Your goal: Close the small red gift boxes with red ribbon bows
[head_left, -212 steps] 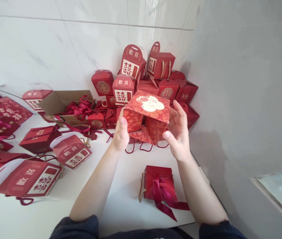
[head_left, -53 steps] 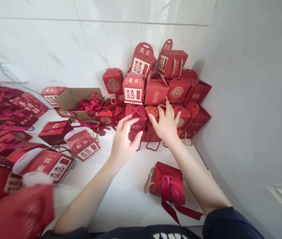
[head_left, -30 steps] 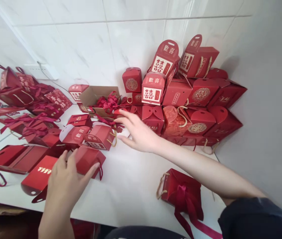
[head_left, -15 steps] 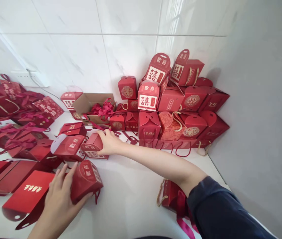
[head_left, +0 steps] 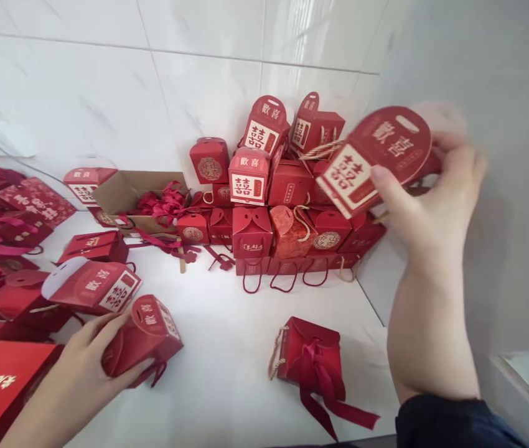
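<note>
My left hand (head_left: 75, 367) is wrapped around a small red gift box (head_left: 159, 339) on the white tabletop, thumb along its front side. A dark red cord hangs from that box. Up at the right, my right hand (head_left: 437, 199) holds another red gift box (head_left: 388, 149) in the air, tilted, thumb on its face. It has a rounded top with a handle slot and a white panel with a red character. Behind and left of it stands a stack of red gift boxes (head_left: 251, 230) against the tiled wall. Part of the stack is hidden behind the raised box.
A brown carton (head_left: 143, 221) holds magenta ribbons (head_left: 166, 202). At the front right lies a red box with a ribbon bow (head_left: 313, 351) and rope handle. More red boxes (head_left: 10, 386) crowd the left side. A grey wall (head_left: 516, 249) bounds the right.
My right hand has lifted a gift box from beside the carton and carried it to the upper right. The view has turned rightward. My left hand stays on its box.
</note>
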Demonstrator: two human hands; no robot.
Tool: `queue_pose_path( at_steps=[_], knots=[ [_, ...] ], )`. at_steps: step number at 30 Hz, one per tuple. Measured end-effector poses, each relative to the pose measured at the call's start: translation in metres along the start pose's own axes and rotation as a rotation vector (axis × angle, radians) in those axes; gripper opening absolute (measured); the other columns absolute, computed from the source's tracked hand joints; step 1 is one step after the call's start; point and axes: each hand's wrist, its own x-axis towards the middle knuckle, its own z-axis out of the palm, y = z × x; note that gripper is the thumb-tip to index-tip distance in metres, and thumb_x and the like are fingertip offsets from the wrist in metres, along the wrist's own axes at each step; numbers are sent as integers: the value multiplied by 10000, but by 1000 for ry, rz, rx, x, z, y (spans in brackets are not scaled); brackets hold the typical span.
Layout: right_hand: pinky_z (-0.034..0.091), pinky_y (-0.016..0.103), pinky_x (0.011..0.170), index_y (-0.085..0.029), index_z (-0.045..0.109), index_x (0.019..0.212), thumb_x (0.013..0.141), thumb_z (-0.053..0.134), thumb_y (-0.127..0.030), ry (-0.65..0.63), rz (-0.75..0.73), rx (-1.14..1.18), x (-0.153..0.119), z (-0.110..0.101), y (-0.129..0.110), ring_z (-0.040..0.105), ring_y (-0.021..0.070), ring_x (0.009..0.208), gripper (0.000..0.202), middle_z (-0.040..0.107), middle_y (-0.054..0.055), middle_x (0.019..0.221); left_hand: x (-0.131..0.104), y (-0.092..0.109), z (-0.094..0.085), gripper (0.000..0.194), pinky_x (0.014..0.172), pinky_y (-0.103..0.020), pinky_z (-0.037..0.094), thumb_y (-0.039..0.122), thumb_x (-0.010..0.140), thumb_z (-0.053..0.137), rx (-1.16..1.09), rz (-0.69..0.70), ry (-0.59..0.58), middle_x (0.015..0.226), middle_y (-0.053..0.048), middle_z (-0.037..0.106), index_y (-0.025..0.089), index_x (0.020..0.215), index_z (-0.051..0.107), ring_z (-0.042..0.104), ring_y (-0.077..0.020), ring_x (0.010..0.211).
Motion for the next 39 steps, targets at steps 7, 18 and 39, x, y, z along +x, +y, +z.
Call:
queue_pose_path(
  at_steps=[7, 18, 39],
  knots=[
    [188, 649, 1090, -71, 378, 1356, 760, 679, -437, -109, 169, -218, -36, 42, 71, 122, 445, 1421, 762, 129, 298, 1530, 70, 78, -40, 687, 1084, -545, 419, 652, 691, 634, 68, 257, 129, 1330, -14, 511, 334, 1285, 499, 509, -341, 1231],
    [315, 590, 1108, -263, 96, 1514, 726, 660, -619, -403, -345, 452, -69, 9, -37, 274, 357, 1415, 1033, 236, 132, 1542, 173, 228, -34, 829, 1098, -453, 420, 434, 683, 772, -279, 789, -54, 1426, -61, 435, 286, 1409, 401, 425, -306, 1328],
    [193, 586, 1140, -175, 399, 1389, 738, 680, -445, 14, 11, 2, -67, 33, 13, 168, 355, 1449, 758, 173, 194, 1547, 77, -35, -21, 852, 916, -731, 383, 722, 595, 648, 308, -465, 192, 1261, -182, 577, 203, 1261, 535, 490, -517, 1204]
  ],
)
